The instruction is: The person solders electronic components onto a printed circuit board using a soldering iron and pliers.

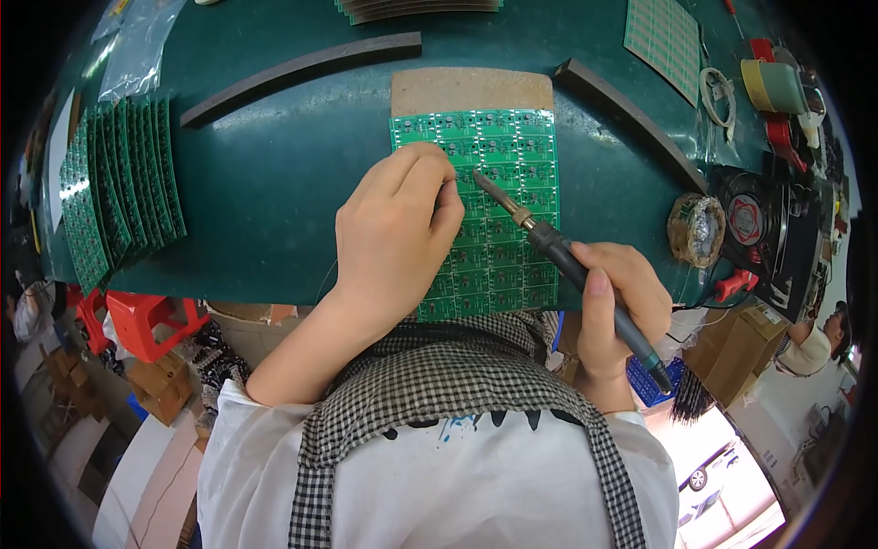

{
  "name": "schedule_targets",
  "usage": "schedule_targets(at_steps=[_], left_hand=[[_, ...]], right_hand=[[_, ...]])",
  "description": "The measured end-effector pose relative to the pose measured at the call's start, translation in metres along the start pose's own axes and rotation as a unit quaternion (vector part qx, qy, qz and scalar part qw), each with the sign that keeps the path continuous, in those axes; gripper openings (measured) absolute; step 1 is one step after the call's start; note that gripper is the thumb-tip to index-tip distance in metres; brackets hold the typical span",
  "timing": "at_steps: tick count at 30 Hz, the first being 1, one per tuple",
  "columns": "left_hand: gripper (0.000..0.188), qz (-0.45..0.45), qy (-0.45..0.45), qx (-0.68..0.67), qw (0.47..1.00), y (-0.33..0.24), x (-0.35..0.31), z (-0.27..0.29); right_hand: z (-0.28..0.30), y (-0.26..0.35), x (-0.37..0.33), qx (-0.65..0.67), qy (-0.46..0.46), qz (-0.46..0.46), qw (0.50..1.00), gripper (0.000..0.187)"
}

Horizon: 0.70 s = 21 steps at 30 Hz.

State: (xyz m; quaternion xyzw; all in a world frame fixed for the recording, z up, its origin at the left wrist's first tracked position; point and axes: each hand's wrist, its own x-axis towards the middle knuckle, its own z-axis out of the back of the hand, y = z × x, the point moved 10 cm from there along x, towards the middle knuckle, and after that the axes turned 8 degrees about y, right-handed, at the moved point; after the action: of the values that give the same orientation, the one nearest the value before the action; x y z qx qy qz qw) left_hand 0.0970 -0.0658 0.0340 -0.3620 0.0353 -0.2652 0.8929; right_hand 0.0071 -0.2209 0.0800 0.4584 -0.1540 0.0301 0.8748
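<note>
My right hand (622, 297) is wrapped round the dark handle of a soldering iron (572, 259). The iron slants up and left, its tip over the upper middle of a green circuit board panel (498, 256). Close to that tip, my left hand (393, 215) is closed in a pinch above the panel's left side. A thin strand, which looks like solder wire (326, 279), trails below this hand; the pinched end is hidden by the fingers. Many small repeated circuits cover the panel, which lies on a brown backing board (471, 89) at the table's near edge.
Two dark bars (306, 75) (631, 123) flank the backing board. Upright circuit panels (123, 188) stand in a row at left; another panel (663, 46) lies far right. A tape-wrapped ring (697, 231) and a black fan (745, 215) sit at right. A red stool (151, 322) stands below left.
</note>
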Motion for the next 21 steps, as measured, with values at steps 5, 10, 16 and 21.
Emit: schedule_targets(at_steps=[5,10,16,21], left_hand=[[0.011,-0.004,-0.015,0.012,1.000,-0.004,-0.001,0.000],[0.011,-0.014,-0.001,0.053,0.998,0.000,-0.003,0.001],[0.013,-0.018,0.012,-0.011,1.000,-0.005,-0.011,0.006],[0.014,-0.012,0.016,-0.012,1.000,-0.006,-0.015,-0.001]], right_hand=[[-0.002,-0.001,-0.002,0.003,0.003,-0.003,1.000,0.010],[-0.006,0.002,-0.005,0.001,0.012,0.009,1.000,0.012],[0.007,0.004,-0.014,-0.007,0.003,0.009,1.000,0.013],[0.005,0.004,-0.016,0.001,0.007,0.006,1.000,0.013]])
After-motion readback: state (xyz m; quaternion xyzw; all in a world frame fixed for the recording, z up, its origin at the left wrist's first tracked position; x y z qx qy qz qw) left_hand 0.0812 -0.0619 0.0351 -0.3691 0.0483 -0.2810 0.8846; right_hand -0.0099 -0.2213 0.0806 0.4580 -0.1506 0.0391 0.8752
